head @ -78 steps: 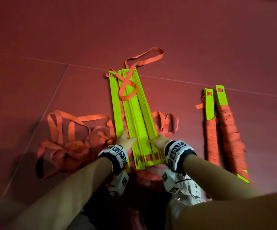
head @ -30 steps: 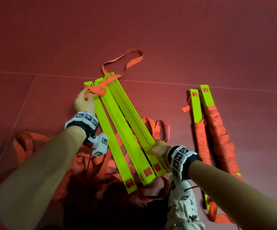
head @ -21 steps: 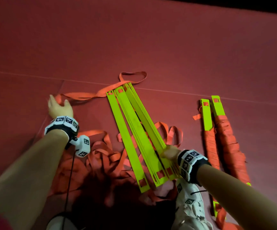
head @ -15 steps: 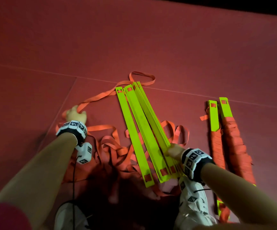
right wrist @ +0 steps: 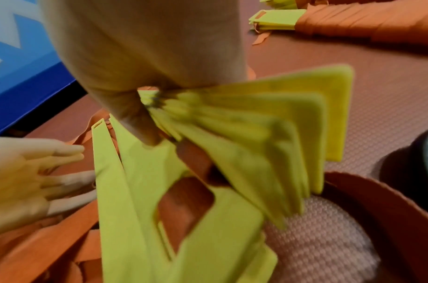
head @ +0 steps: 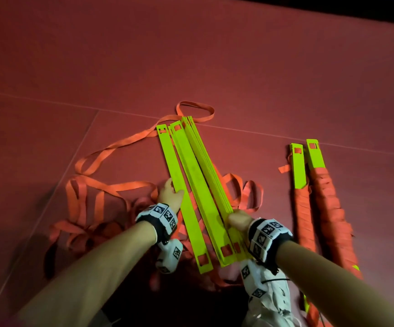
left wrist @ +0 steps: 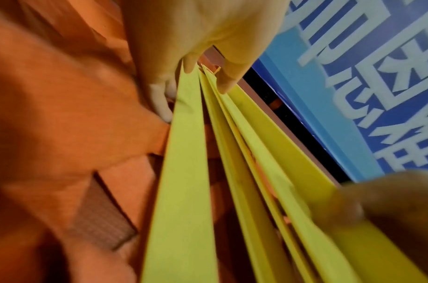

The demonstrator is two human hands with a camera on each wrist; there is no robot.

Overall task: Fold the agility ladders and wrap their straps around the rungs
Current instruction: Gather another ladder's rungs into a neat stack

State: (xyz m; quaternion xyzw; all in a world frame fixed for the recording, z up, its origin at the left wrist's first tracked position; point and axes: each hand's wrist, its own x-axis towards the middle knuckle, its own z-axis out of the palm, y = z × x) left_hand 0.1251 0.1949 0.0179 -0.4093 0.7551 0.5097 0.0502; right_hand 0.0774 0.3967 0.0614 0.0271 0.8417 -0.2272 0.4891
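Neon yellow rungs point(head: 198, 185) lie fanned out on the red mat, and their loose orange straps point(head: 101, 190) are heaped to the left. My left hand point(head: 170, 194) lies with straight fingers against the left edge of the outermost rung point(head: 186, 215), thumb on top. In the left wrist view the left hand point(left wrist: 184, 57) shows beside the rungs point(left wrist: 184, 172). My right hand point(head: 238, 219) grips the stacked rungs near their near end. In the right wrist view the right hand point(right wrist: 140, 67) pinches the stack point(right wrist: 256, 134) between thumb and fingers.
Two ladders point(head: 328, 208) with straps wound round them lie parallel at the right. A strap loop point(head: 198, 107) sticks out past the rungs' far ends. My white shoe point(head: 266, 293) is under the right wrist. A blue banner point(left wrist: 353, 95) stands at the mat's far edge.
My left hand drew a strap off the rungs' far end out to the left, let it go and came back to the outermost rung. The right hand kept its grip on the stack.
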